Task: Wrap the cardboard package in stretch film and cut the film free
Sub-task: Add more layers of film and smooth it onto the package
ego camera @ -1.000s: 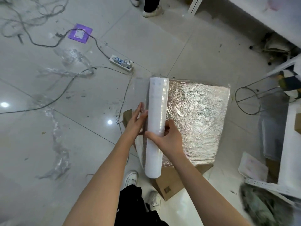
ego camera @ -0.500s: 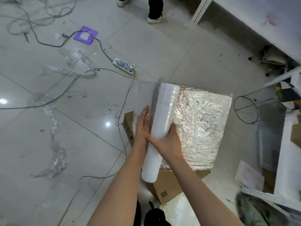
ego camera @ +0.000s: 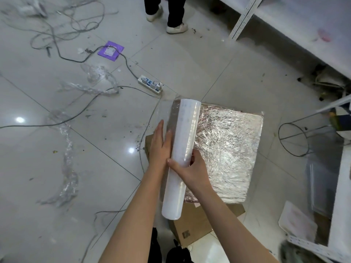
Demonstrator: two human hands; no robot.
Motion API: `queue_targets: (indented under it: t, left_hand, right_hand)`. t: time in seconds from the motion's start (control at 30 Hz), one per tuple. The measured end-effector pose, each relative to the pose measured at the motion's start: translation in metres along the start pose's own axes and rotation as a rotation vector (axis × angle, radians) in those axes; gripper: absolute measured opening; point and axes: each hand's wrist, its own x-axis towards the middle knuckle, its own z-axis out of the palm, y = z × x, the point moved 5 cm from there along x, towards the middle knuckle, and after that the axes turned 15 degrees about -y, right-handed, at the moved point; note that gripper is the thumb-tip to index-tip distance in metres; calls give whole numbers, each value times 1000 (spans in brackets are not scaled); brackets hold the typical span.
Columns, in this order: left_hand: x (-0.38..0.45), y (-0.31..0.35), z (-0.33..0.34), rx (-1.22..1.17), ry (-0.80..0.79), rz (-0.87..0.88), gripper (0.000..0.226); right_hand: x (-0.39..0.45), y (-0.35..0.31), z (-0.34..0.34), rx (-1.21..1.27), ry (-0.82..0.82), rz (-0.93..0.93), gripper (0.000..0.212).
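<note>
- we see the roll of stretch film (ego camera: 182, 154) lying lengthwise along the left edge of the film-wrapped package (ego camera: 228, 149), its far end near the package's far corner and its near end hanging past the near edge.
- our right hand (ego camera: 190, 169) grips the roll around its middle, thumb curled over the left side and fingers wrapped on the right.
- our left hand (ego camera: 160, 145) lies flat with straight fingers pressed together, its edge against the left side of the roll and on the clear sheet of film (ego camera: 167, 114) stretched there.
- the package sits on a brown cardboard box (ego camera: 191, 223), whose corners show to the left and below; its top is covered in crinkled, shiny film.
- on the tiled floor (ego camera: 190, 63) to the left we note scraps of crumpled film (ego camera: 66, 168), grey cables (ego camera: 57, 120), a white power strip (ego camera: 150, 84) and a purple packet (ego camera: 110, 50).
- another person's legs and white shoes (ego camera: 176, 28) stand at the top of the view.
- a wire ring stand (ego camera: 292, 139) sits to the right of the package, near white shelving (ego camera: 245, 16).
</note>
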Motion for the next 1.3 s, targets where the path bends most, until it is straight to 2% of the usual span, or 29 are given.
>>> queue_targets:
  t: [0.07,0.1,0.23,0.37,0.43,0.53,0.67,0.77,0.97,1.1,1.2,1.3]
  left_hand:
    - [1,-1,11,-48,-8,-21,102]
    - [0,-2,13,-53,21,-28,106]
    - [-2,-5,8,15,149,-71,88]
    - [-1,-6,10,79,177,-61,65]
    - [-2,-4,14,95,181,-47,58]
    - [-3,-7,15,109,203,-26,58]
    - [-2,-4,18,145,223,-37,62]
    - [0,-3,17,148,239,-39,60]
    - [5,-6,10,137,312,-60,54]
    - [5,-4,14,117,317,-75,54]
    - [2,-4,14,148,326,-78,51]
    - [-1,-7,17,133,323,-76,52]
  right_hand:
    - [-1,1,-6,-72,4,-6,67]
    - [-1,0,-7,-102,5,-10,68]
    - [1,-2,-17,-116,24,-59,72]
    - [4,4,-40,-138,62,-19,72]
    - [4,10,-48,-141,75,-3,81]
    - [5,15,-50,-173,57,6,92]
    - [6,23,-46,-163,53,41,60]
    - [5,22,-45,-87,-3,36,53]
    - [5,14,-67,-217,27,-38,58]
    - [4,23,-89,-145,61,-40,62]
    - [3,29,-102,-196,165,-4,75]
    - [5,36,-110,-432,264,103,94]
